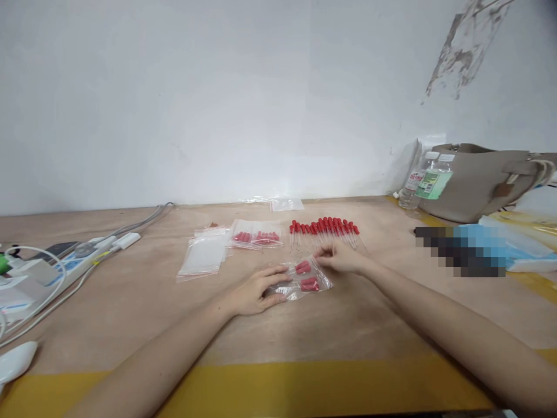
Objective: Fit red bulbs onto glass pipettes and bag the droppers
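Observation:
A clear zip bag [296, 294] with red-bulbed droppers [310, 284] in it lies flat on the table between my hands. My left hand [260, 290] rests on the bag's left side, fingers stretched out and apart. At the bag's upper right edge, my right hand [337, 256] is closed in a pinch on the plastic. Just beyond it, several loose droppers [333, 225] with red bulbs and thin clear stems lie in a row. Filled zip bags [256, 227] lie behind my left hand, with a stack of flat, pale bags [202, 255] beside them.
A power strip [82, 255] with plugs and cables runs along the left, near a dark phone [56, 251]. Two plastic bottles [429, 183] and a grey handbag [474, 180] stand at the back right. Blue packaging [513, 247] lies on the right. A white wall [217, 104] closes the back.

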Available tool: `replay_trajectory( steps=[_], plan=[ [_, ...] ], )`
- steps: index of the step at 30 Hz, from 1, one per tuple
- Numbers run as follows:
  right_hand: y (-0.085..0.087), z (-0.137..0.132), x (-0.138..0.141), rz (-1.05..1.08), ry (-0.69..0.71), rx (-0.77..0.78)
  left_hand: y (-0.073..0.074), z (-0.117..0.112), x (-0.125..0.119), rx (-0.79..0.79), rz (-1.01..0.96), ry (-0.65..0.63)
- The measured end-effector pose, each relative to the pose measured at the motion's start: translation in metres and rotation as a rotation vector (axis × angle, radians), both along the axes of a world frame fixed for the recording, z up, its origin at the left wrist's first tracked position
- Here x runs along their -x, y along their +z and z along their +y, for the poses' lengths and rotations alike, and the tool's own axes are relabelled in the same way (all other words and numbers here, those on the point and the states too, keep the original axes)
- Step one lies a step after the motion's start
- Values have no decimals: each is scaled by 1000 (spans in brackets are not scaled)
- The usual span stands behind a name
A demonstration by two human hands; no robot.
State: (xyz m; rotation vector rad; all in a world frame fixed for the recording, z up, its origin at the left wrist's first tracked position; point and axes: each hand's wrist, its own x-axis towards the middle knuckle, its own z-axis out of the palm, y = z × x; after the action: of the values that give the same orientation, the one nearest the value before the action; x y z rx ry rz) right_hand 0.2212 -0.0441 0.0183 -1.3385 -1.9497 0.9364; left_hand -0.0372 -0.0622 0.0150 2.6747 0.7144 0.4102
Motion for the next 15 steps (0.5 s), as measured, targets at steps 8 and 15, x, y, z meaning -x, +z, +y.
replay_trajectory(
  steps=[8, 15],
  plan=[
    [18, 59, 34, -398, -464, -199, 4, -2, -3, -87, 12, -68],
    [1, 86, 52, -384, -522, -113, 8, -3, -4, -133, 72, -94]
  ],
)
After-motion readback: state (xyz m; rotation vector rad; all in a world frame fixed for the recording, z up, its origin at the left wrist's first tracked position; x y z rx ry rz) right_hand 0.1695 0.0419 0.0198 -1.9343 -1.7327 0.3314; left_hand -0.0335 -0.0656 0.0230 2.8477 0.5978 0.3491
